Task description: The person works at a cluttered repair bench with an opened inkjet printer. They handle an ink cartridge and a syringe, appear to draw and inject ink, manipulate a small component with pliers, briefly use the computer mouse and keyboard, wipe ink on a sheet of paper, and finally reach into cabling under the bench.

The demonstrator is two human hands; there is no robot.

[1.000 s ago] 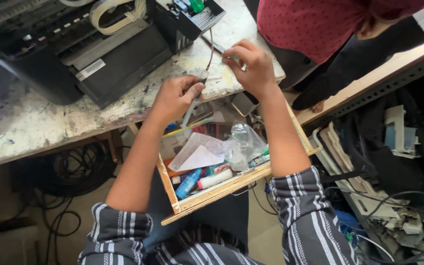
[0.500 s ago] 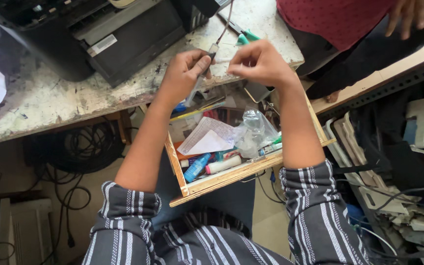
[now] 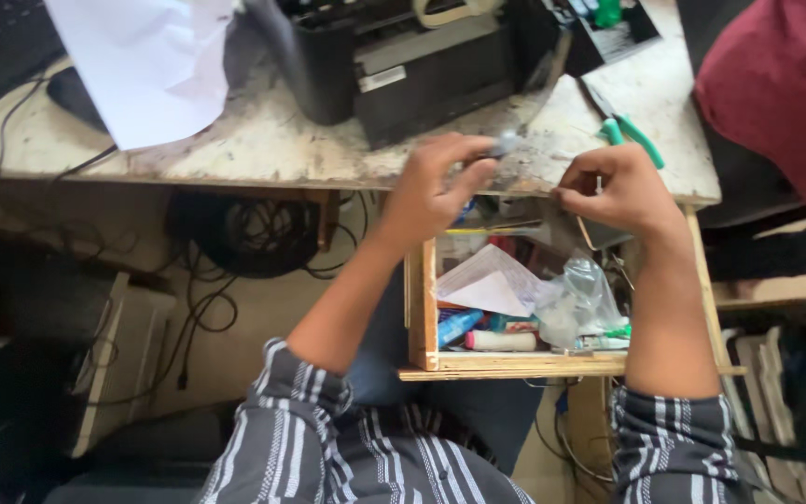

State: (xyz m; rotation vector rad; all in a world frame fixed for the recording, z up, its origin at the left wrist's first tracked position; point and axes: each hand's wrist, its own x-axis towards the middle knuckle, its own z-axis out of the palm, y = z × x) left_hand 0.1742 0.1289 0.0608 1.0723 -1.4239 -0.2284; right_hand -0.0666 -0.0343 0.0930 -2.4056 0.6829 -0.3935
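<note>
Left hand [image 3: 436, 187] pinches a small grey part [image 3: 504, 144]; right hand [image 3: 618, 187] fingers pressed together. I judge a slip drops it into the cluttered open drawer [image 3: 419, 308].

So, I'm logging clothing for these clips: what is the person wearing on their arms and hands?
Both hands are bare: left hand, right hand. No gloves, rings or watch show. The forearms are bare too; the dark grey shirt sleeves with white stripes are pushed up to about the elbows.
</note>
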